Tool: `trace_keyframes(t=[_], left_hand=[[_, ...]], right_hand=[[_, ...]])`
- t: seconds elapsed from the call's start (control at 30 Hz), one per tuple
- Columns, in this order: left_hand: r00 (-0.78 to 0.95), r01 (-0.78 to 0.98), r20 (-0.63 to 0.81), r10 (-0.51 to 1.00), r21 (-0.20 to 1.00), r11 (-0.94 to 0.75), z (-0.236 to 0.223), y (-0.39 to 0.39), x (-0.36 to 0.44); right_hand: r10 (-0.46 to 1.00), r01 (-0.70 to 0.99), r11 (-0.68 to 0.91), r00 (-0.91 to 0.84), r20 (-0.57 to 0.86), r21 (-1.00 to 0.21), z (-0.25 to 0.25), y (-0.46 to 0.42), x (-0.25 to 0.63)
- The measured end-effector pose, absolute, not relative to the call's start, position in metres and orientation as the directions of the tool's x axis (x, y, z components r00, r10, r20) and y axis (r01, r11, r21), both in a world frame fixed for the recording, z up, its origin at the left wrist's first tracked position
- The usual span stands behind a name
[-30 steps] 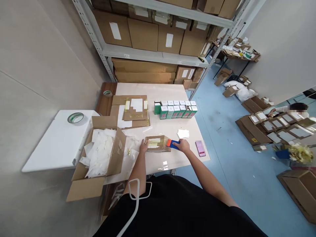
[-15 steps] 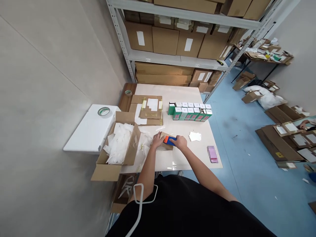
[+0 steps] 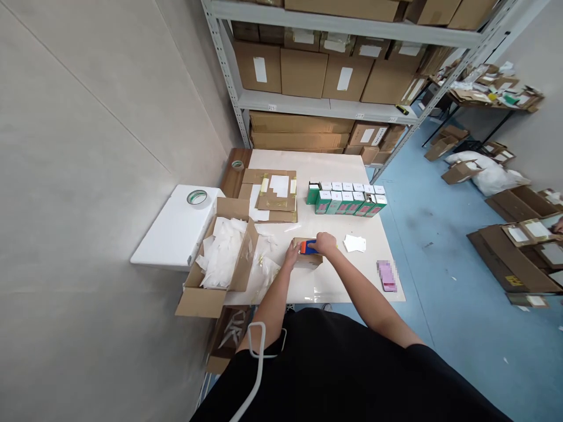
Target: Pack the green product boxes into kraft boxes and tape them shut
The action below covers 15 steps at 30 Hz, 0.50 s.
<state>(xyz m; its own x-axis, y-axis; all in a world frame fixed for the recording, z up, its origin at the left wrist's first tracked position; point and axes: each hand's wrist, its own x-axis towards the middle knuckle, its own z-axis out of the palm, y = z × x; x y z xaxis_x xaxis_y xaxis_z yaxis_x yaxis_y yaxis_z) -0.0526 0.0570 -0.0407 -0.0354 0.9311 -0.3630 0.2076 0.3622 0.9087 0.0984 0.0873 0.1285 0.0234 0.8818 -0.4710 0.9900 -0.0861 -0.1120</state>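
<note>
A small brown cardboard box (image 3: 309,259) lies on the white table (image 3: 334,281) in front of me. My left hand (image 3: 292,255) rests against the box's left end, fingers curled on it. My right hand (image 3: 326,241) is closed on a blue and orange tool (image 3: 308,248) that lies across the top of the box. Most of the box is hidden under both hands.
An open carton of white wrappers (image 3: 222,252) hangs off the table's left side. Flattened cardboard (image 3: 270,194) and rows of green-and-white small boxes (image 3: 347,198) lie farther back. White cards (image 3: 354,243) and a pink phone (image 3: 386,275) sit right. Tape rolls (image 3: 196,197) sit left; shelving with cartons (image 3: 308,73) stands behind.
My right hand has slid the blue and orange tool from the box's right end onto its top. My head turned, shifting the whole scene rightward in view.
</note>
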Motion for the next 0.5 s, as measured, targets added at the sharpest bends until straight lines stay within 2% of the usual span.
trace_keyframes(t=[0.2,0.37,0.5], left_hand=[[-0.099,0.228,-0.397,0.912,0.884,0.409,-0.046,0.057,-0.045],[-0.137,0.308,-0.402,0.905,0.851,0.425,-0.047,0.063,-0.051],[-0.133,0.347,-0.398,0.908,0.839,0.418,-0.047,0.064,-0.052]], right_hand=[[0.877,0.985,-0.114,0.039,-0.479,-0.128,0.125,0.085,0.155],[0.868,0.976,-0.212,0.161,-0.470,-0.056,0.125,0.067,0.231],[0.842,0.955,-0.290,0.224,-0.490,-0.061,0.119,0.048,0.265]])
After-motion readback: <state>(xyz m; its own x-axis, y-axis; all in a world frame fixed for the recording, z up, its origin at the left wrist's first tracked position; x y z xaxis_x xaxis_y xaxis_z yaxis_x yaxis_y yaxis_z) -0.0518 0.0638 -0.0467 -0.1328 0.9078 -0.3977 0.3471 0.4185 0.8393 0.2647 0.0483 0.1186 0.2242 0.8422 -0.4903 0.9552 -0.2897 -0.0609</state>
